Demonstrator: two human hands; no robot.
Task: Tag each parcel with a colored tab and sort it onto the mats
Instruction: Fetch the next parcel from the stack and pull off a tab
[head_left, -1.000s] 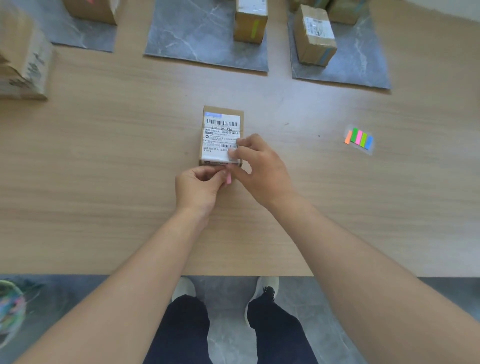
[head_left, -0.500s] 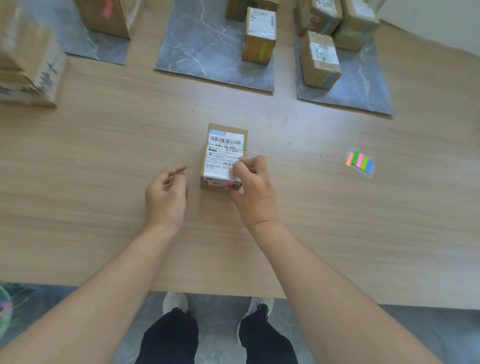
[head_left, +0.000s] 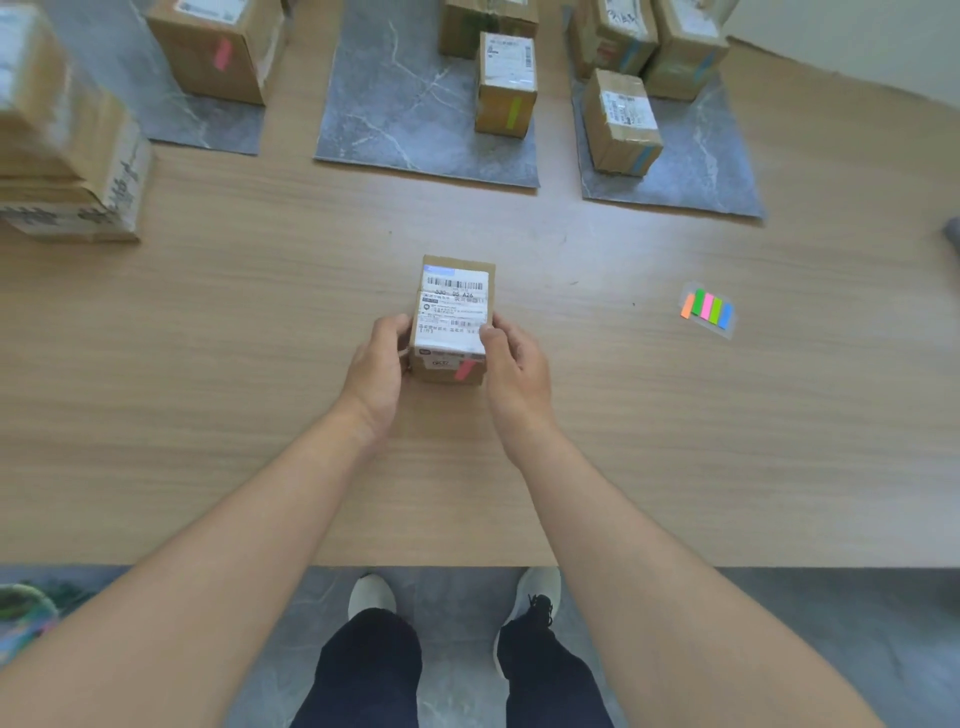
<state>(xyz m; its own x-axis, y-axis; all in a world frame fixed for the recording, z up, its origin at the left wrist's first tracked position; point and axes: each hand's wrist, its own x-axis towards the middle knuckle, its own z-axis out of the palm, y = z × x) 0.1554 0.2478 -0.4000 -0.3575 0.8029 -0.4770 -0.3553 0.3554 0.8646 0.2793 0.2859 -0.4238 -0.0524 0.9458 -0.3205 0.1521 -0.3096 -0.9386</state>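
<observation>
A small cardboard parcel (head_left: 453, 306) with a white shipping label sits at the table's middle. A pink tab (head_left: 464, 370) is stuck on its near face. My left hand (head_left: 375, 374) grips its left side and my right hand (head_left: 514, 366) grips its right side. The sheet of colored tabs (head_left: 709, 310) lies on the table to the right. Three grey mats lie at the back: the left mat (head_left: 208, 124) bears a pink-tagged box (head_left: 218, 47), the middle mat (head_left: 410, 130) a green-tagged box (head_left: 506, 85), the right mat (head_left: 696, 171) blue-tagged boxes (head_left: 621, 122).
A stack of untagged cardboard boxes (head_left: 62, 150) stands at the table's far left. The wooden table's (head_left: 727, 441) near edge runs below my forearms, with my feet on the grey floor beneath. A colourful object (head_left: 23, 613) sits on the floor at lower left.
The pink tab went from my fingers onto the parcel's near face. My left hand came back from the left to the parcel's side, so both hands now hold it.
</observation>
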